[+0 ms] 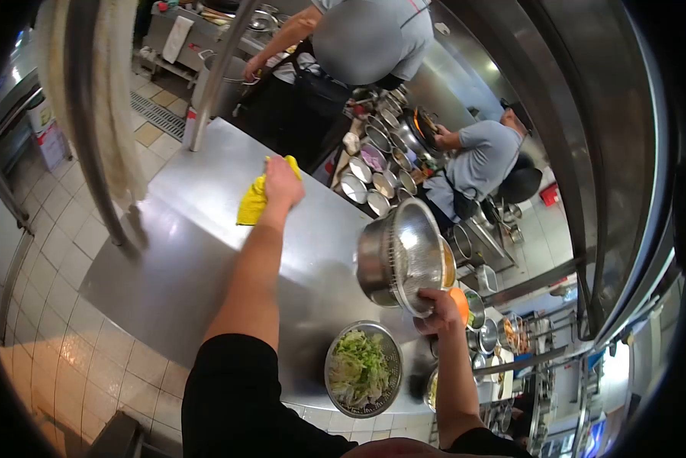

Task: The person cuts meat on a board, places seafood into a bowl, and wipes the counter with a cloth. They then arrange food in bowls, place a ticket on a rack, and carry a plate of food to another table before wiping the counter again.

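My left hand (pixel 283 182) presses a yellow cloth (pixel 252 202) onto the steel table (pixel 312 252), its fingers closed over the cloth. On the right, my right hand (pixel 437 311) grips the rim of a metal strainer (pixel 421 256), which is tilted on its side. Behind the strainer, a deep steel pot (pixel 375 263) overlaps it in this view. Close to my body, a perforated colander (pixel 396 368) holds chopped lettuce (pixel 358 360).
Across the table a person in a grey shirt (pixel 415 34) reaches toward a tall pot (pixel 215 76). Another person (pixel 486 156) handles a wok (pixel 418 133) beside several metal bowls (pixel 354 188). A metal post (pixel 221 72) rises at the table's far corner. An orange bowl (pixel 459 304) sits past my right hand.
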